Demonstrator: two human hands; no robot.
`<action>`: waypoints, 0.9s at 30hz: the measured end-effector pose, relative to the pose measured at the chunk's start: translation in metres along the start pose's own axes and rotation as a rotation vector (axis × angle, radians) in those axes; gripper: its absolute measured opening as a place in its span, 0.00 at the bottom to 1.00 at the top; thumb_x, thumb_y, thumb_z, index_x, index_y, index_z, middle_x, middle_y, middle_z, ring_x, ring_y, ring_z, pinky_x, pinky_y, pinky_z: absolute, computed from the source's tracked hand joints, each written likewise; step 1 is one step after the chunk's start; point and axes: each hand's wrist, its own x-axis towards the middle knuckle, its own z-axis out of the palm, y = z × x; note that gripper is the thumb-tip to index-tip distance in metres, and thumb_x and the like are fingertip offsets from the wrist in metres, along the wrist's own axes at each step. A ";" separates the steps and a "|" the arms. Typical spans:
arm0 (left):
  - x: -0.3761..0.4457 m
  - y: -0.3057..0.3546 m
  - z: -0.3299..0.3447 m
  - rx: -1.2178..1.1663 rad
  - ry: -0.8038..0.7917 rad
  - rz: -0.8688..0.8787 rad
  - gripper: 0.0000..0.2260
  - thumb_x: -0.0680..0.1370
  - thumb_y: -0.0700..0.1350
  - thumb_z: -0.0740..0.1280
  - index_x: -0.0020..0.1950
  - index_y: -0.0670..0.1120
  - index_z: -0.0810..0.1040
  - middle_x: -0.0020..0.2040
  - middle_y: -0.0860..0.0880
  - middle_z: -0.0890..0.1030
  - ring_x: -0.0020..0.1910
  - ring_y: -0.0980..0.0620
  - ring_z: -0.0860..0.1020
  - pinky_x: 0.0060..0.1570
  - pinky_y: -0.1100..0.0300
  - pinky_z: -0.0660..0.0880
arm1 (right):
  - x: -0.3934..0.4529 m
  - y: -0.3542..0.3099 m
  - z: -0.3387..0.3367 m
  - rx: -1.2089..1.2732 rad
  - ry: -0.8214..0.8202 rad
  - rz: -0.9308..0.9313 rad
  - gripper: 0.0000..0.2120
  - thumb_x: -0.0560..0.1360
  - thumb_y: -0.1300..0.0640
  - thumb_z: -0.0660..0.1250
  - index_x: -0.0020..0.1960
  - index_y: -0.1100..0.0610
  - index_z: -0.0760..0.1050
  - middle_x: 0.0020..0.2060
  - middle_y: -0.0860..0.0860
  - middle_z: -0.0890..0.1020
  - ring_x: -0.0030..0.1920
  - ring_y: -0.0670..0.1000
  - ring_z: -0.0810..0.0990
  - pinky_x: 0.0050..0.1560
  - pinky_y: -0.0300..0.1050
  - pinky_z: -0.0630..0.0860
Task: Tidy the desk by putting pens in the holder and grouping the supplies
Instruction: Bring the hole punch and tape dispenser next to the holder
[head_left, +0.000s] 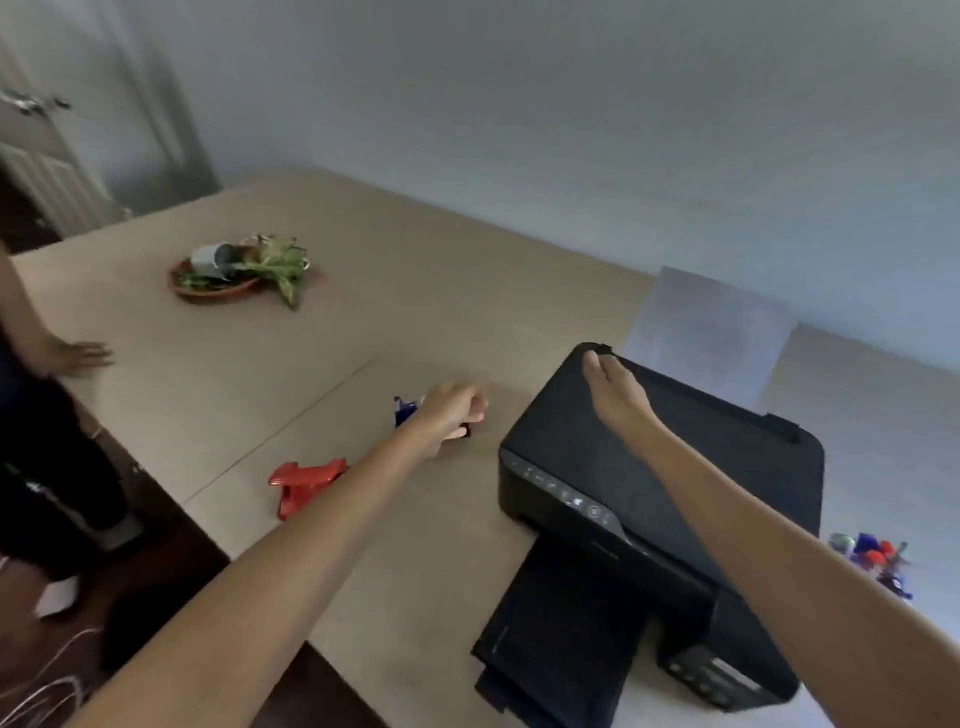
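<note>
My left hand (453, 406) reaches across the tan desk (322, 332) with fingers curled around a small dark item; a blue-and-white object (405, 410) shows just behind the hand, blurred. My right hand (610, 387) rests flat, fingers together, on the lid of a black printer (660, 499). A red stapler-like tool (304, 483) lies near the desk's left edge, under my left forearm's line. A cluster of coloured pens (872, 561) pokes out behind my right forearm at the right; their holder is hidden.
A tipped pot with a green plant on a terracotta saucer (218, 283) sits far left on the desk. White paper (706, 332) stands in the printer's rear feed. Another person's hand (80, 356) rests at the desk's left edge. Loose cables (47, 691) lie on the floor.
</note>
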 end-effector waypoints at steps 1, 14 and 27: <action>-0.001 -0.015 -0.028 0.062 0.033 0.005 0.08 0.80 0.46 0.59 0.48 0.47 0.77 0.47 0.49 0.78 0.39 0.54 0.76 0.39 0.61 0.69 | 0.005 -0.010 0.023 -0.009 -0.049 -0.013 0.22 0.80 0.42 0.50 0.62 0.56 0.70 0.51 0.52 0.75 0.51 0.54 0.73 0.49 0.46 0.68; 0.037 -0.177 -0.229 0.966 -0.025 -0.104 0.32 0.71 0.41 0.71 0.74 0.47 0.65 0.70 0.46 0.70 0.70 0.46 0.69 0.67 0.52 0.70 | 0.086 -0.029 0.236 -0.579 -0.372 -0.101 0.28 0.69 0.57 0.70 0.67 0.59 0.65 0.63 0.60 0.70 0.60 0.62 0.71 0.57 0.51 0.71; 0.082 -0.184 -0.241 0.928 -0.136 -0.075 0.29 0.69 0.45 0.74 0.70 0.45 0.72 0.65 0.44 0.76 0.63 0.45 0.75 0.58 0.57 0.72 | 0.138 0.004 0.267 -0.743 -0.448 -0.108 0.20 0.67 0.54 0.75 0.50 0.59 0.68 0.53 0.60 0.76 0.46 0.58 0.74 0.43 0.47 0.70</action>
